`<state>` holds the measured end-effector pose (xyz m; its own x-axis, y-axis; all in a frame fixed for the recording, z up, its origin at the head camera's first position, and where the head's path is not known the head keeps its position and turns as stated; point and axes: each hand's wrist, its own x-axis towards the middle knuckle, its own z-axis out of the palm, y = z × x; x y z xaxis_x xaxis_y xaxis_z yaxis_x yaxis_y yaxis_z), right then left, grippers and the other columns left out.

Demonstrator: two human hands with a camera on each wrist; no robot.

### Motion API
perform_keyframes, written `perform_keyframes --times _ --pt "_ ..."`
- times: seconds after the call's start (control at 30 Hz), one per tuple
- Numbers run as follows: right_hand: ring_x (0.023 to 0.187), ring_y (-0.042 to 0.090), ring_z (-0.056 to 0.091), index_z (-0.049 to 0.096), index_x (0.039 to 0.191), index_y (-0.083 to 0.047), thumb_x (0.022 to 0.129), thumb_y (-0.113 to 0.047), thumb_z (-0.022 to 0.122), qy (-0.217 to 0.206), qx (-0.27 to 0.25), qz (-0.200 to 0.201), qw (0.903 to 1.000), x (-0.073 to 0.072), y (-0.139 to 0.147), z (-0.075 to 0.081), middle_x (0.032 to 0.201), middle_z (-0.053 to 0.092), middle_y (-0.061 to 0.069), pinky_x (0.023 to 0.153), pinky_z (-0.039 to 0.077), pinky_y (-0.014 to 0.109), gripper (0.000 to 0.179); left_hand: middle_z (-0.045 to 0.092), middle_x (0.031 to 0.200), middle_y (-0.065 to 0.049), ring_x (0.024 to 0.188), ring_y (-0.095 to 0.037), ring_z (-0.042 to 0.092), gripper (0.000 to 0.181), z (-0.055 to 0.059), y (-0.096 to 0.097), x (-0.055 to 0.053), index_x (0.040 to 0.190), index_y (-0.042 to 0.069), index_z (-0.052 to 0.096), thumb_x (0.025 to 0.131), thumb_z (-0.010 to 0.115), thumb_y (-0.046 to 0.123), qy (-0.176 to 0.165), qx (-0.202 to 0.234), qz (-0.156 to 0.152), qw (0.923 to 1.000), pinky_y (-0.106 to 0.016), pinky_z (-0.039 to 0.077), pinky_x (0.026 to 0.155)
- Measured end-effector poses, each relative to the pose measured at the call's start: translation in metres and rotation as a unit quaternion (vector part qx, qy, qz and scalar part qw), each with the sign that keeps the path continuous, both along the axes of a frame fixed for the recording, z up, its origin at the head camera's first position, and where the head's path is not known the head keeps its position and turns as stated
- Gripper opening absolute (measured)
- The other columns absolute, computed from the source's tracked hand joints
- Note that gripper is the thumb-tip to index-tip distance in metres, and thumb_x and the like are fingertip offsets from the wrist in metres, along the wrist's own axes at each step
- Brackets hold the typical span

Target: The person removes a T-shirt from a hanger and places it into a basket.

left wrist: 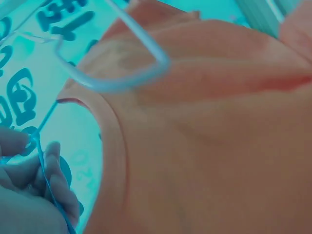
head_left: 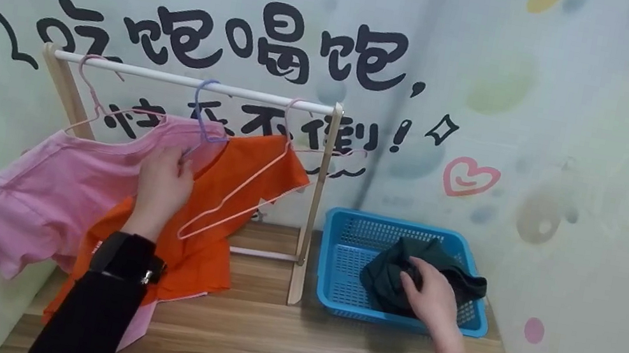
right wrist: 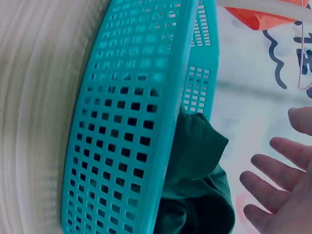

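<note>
My left hand [head_left: 166, 179] is at the rack, pinching a thin arm of the blue hanger [head_left: 196, 107] beside the neckline of an orange shirt [head_left: 262, 161]. In the left wrist view, the fingers [left wrist: 54, 183] curl about that wire. A pink shirt [head_left: 74, 179] hangs on a pink hanger to the left. Over the blue basket [head_left: 327, 269], my right hand [head_left: 432, 297] is above a dark green garment [head_left: 384, 276] heaped inside. The right wrist view shows its fingers [right wrist: 275, 170] spread, with nothing held.
The hangers hook over a white rod [head_left: 258, 94] on wooden posts [head_left: 313, 215]. An unloaded pink hanger [head_left: 181, 234] hangs in front of the orange shirt. The rack and basket stand on a wood-grain surface [head_left: 272, 344] between printed walls [head_left: 586, 250].
</note>
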<state>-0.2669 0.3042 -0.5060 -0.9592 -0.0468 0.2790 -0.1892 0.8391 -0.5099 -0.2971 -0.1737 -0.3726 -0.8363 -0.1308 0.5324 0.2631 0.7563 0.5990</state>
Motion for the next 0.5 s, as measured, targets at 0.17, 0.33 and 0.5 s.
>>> perform_keyframes --times 0.17,0.33,0.5 --pt "0.127 0.038 0.05 0.056 0.138 -0.003 0.1 -0.027 0.061 0.017 -0.015 0.031 0.9993 0.001 -0.007 0.0 0.139 0.055 0.02 0.105 0.038 0.054 0.045 0.064 0.105 -0.024 0.102 -0.041 0.054 0.024 0.016 0.001 0.005 0.114 -0.009 0.066 0.095 0.053 -0.003 0.016 0.038 0.031 0.9987 -0.05 0.04 0.098" --pt "0.13 0.038 0.048 0.055 0.139 -0.003 0.099 -0.026 0.062 0.044 -0.025 0.062 0.9968 0.002 -0.013 0.0 0.143 0.051 0.02 0.106 0.036 0.056 0.047 0.065 0.107 -0.023 0.103 -0.039 0.055 0.028 0.028 -0.002 0.014 0.122 -0.003 0.067 0.097 0.054 0.0 0.057 0.039 0.051 0.9963 -0.049 0.039 0.098" --pt "0.133 0.036 0.045 0.054 0.141 -0.004 0.1 -0.026 0.062 0.041 -0.039 0.081 0.9951 0.003 -0.023 0.001 0.145 0.049 0.018 0.11 0.031 0.054 0.047 0.069 0.103 -0.02 0.096 -0.038 0.057 0.024 0.016 -0.009 0.02 0.118 -0.002 0.069 0.096 0.061 0.002 0.108 0.034 0.04 0.9927 -0.048 0.041 0.092"
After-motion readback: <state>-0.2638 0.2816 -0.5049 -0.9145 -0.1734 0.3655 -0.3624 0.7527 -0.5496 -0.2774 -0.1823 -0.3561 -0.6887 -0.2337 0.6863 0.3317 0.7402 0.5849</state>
